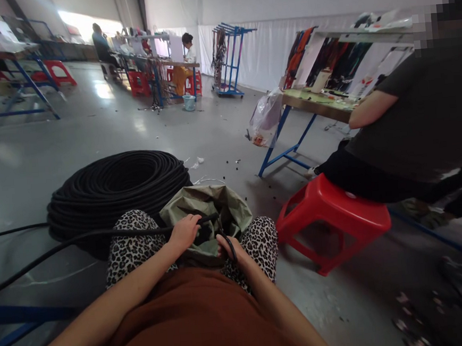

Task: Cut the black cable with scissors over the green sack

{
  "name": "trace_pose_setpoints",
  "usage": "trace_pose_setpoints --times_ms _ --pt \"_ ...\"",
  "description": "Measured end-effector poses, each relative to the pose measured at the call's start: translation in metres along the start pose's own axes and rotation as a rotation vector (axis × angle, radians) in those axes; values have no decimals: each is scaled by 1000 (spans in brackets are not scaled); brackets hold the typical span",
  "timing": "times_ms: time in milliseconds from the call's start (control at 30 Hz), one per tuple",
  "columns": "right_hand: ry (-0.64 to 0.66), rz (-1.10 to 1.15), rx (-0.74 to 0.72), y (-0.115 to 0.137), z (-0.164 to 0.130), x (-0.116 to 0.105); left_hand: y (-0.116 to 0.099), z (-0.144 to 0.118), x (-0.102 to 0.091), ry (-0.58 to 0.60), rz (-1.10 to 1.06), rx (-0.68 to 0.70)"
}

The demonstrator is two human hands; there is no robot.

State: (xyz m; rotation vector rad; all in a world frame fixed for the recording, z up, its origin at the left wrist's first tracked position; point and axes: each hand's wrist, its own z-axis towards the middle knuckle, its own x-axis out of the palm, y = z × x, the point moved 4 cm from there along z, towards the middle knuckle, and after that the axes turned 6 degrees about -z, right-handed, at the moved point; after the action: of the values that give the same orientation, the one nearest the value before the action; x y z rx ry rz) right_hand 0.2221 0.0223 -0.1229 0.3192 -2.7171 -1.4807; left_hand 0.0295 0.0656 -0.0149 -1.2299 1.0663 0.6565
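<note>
Black corrugated tube is gripped by left hand over olive bag; black scissors are clasped in right hand.

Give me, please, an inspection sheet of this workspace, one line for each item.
Surface: grey floor, glossy; no worktable before the person.
Job's things: black tube leading to an olive bag between the knees.
Clutter: small bits on the floor near the blue table frame.
Grippers: left hand grips the tube; right hand holds a dark tool, unclear.
Cables: large black coil on the floor.
Surroundings: a person on a red stool; others at far tables.
</note>
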Motion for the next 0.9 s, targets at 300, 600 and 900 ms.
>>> trace_pose_setpoints --times_ms 300,600,900 --pt "-9 -47 -4 1 4 -1 -9 -1 6 58 28 5" --pt "9 -147 -51 2 4 -3 -12 -4 8 75 58 7" --pt "4 -245 -76 4 4 -6 -12 -6 13 123 110 35"
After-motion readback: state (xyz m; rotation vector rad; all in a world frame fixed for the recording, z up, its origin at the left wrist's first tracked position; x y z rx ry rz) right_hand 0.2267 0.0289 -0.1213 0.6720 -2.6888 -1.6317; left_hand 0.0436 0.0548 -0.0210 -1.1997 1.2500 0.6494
